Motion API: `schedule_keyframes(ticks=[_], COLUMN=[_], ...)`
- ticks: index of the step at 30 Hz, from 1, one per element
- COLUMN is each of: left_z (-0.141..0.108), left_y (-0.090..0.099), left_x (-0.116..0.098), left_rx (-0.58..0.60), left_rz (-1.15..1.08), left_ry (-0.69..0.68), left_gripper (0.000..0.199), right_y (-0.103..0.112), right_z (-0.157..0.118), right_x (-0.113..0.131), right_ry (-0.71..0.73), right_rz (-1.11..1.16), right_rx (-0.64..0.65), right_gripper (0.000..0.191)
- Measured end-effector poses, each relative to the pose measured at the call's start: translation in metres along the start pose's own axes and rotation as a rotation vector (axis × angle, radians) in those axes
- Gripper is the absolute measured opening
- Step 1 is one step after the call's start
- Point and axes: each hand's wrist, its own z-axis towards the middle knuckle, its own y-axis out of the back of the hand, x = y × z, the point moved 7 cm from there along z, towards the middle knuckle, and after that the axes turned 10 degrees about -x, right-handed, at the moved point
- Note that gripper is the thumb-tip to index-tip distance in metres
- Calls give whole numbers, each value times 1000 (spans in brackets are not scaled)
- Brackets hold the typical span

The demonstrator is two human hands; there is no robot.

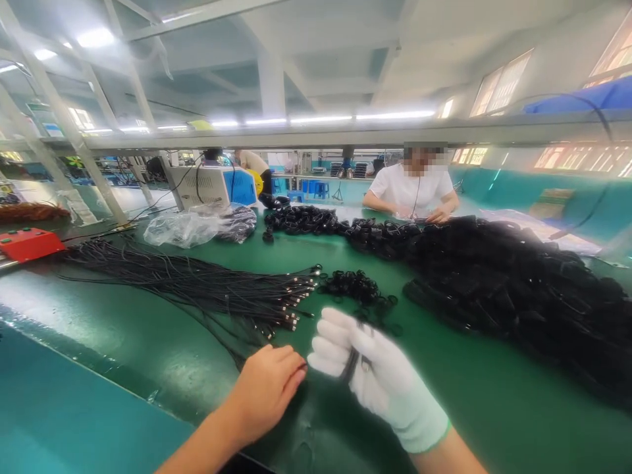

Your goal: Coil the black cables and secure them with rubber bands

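Observation:
My bare left hand [269, 388] is closed on a black cable [230, 345], which trails back to the left toward the bundle. Just to its right, my right hand [363, 359], in a white glove with a green cuff edge, has its fingers curled round a short stretch of black cable [349, 366]. A small metal connector [365, 364] shows by the gloved palm. Beyond both hands lies a bundle of black cables [197, 280], many metal-tipped ends pointing right. Close behind the glove is a small pile of black rings [353, 286].
A large heap of coiled black cables [494, 283] covers the right side of the green table [99, 329]. Plastic bags [187, 227] and a white-and-blue machine [212, 186] stand behind. At left is a red box [32, 243]. Across the table sits a co-worker [412, 187].

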Motion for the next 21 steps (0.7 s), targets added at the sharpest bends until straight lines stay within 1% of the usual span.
schedule_keyframes(ticks=[2, 4, 5, 6, 7, 9, 10, 11, 13, 15, 17, 19, 21], left_z=[-8, -9, -8, -5, -2, 5, 9, 12, 17, 18, 16, 12, 5], left_y=[-1, 3, 7, 12, 19, 33, 38, 42, 40, 29, 13, -1, -8], left_x=[-25, -44, -50, -52, -51, -43, -37, -30, -18, -7, 2, 8, 11], left_rx=[5, -21, -44, -68, -83, -71, -45, -11, 70, 120, 127, 107, 86], left_rz=[63, 79, 83, 84, 72, -7, -74, -164, -399, -637, -808, -860, -768], left_ry=[-71, -135, -161, -178, -191, -191, -174, -141, -41, 97, 241, 337, 352], left_gripper=[25, 24, 22, 20, 17, 14, 13, 11, 9, 11, 13, 18, 23], right_y=[5, 13, 16, 17, 16, 6, 0, -5, -12, -17, -20, -18, -12], right_z=[3, 3, 2, 1, -1, -7, -12, -16, -23, -27, -25, -19, -9], right_x=[-1, -9, -15, -22, -28, -41, -47, -53, -65, -73, -77, -74, -62], right_ry=[11, -10, -36, -68, -103, -192, -248, -312, -436, -521, -536, -465, -318], right_rz=[25, -35, -85, -133, -165, -159, -127, -91, -38, 19, 88, 125, 118], right_rx=[-67, -147, -176, -170, -125, 42, 129, 195, 258, 284, 269, 221, 152], right_gripper=[42, 40, 39, 37, 34, 26, 25, 28, 37, 42, 38, 32, 31])
